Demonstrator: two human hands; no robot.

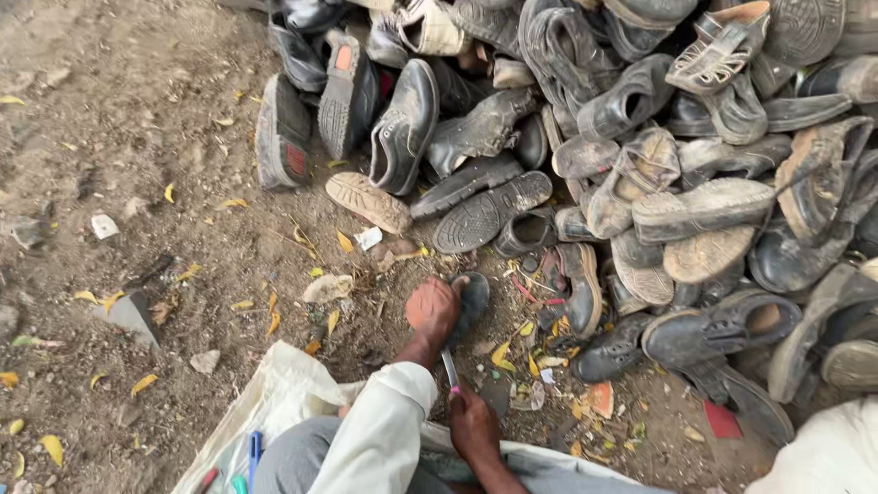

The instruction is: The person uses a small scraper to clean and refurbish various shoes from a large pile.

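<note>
Head view, hands: our left hand (pixel 432 309) is closed over a dark worn shoe piece (pixel 471 302), pressing it down on the dirt ground (pixel 137 155). Our right hand (pixel 473 427) is wrapped shut around a thin metal blade tool (pixel 450 370) that points up toward that shoe piece.
Head view, progress: we'd say it's early days. One piece is under the blade, and the big shoe pile (pixel 640 155) just beyond it looks untouched. We can't tell whether any cut is made yet.
Head view, materials: cracked black leather uppers, ridged rubber soles, a couple of tan soles, all dusty and stiff-looking.
Head view, ground: dry packed dirt with yellow leaves and scraps.
Head view, near us: a pale woven sack (pixel 283 393) lies beside our knees.
</note>
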